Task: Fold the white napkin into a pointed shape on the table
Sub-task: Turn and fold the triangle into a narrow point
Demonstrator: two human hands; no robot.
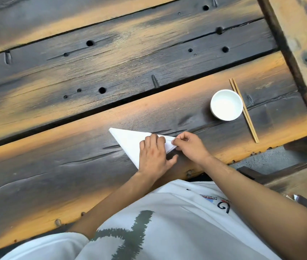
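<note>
White napkin lies as a triangle on the worktop, near its front edge. My left hand presses it flat, fingers straight; my right hand pinches the right corner. I should keep edges aligned and crease firmly.

napkin on table, bowl far right, chopsticks beside it

Item, as I see it from the head camera: one white short-sleeved T-shirt, loose-fitting. Front bears broad dark-green brush-stroke markings; nearer the chest, a small printed logo with black swirl, red lettering and a light blue patch, text unreadable. Both forearms bare; left hand and right hand ungloved, no rings or watch visible.
</note>
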